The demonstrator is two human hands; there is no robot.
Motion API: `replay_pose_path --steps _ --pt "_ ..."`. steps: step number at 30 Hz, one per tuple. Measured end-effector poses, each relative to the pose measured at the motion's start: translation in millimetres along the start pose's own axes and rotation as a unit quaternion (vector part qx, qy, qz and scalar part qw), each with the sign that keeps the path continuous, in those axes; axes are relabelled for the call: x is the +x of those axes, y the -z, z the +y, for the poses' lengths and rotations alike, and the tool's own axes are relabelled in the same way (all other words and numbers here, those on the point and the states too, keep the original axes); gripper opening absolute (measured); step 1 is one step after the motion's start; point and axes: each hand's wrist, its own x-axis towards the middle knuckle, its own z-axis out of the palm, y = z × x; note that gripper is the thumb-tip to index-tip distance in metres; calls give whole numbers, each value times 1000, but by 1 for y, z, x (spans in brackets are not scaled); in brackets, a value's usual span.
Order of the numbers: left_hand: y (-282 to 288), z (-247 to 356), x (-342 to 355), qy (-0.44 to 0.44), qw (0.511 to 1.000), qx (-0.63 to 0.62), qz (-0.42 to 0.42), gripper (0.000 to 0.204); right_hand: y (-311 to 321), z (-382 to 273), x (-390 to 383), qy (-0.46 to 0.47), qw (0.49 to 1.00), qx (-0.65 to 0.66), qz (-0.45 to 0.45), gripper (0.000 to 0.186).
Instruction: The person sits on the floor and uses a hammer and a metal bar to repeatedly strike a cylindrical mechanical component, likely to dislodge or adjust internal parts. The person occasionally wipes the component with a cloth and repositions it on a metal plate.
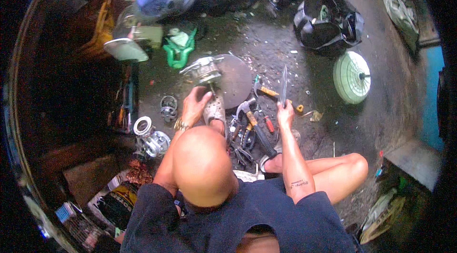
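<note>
My left hand (pixel 194 106), with a watch at the wrist, curls its fingers at the shaft of a silvery metal motor part (pixel 203 69). The motor part sits at the left edge of a round dark metal disc (pixel 234 80). In my right hand (pixel 285 113) is a knife (pixel 284 84) with a long pointed blade, its tip away from me and its handle hidden in my fist. Between my hands lie a claw hammer (pixel 252 116), a second hammer with a yellow handle (pixel 267 91) and a red-handled screwdriver (pixel 269 125). Pliers (pixel 243 154) rest nearer to me.
My raised knee (pixel 202 165) and clog (pixel 215 110) stand beside my left arm. Metal housings (pixel 156 143) lie on the left. Beyond are a green plastic piece (pixel 180 50) and a black bag (pixel 328 22). A round fan guard (pixel 352 77) is at the right.
</note>
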Motion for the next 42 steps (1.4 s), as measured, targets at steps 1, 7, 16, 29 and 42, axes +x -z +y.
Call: replay_pose_path --steps 1,7,16,29,42 --pt "-2 0 10 -8 995 -80 -64 45 -5 -30 -1 49 997 57 36 34" --pt "61 80 28 -263 963 -33 41 58 21 -282 -94 420 886 151 -125 32" --pt "178 -4 -10 -182 976 83 83 29 65 -84 -78 55 996 71 -4 33" --pt "218 30 -86 -162 948 267 58 35 9 -26 -88 111 981 21 -158 39" --pt "146 84 26 -250 867 423 -88 25 -3 35 -89 37 962 -225 -149 53"
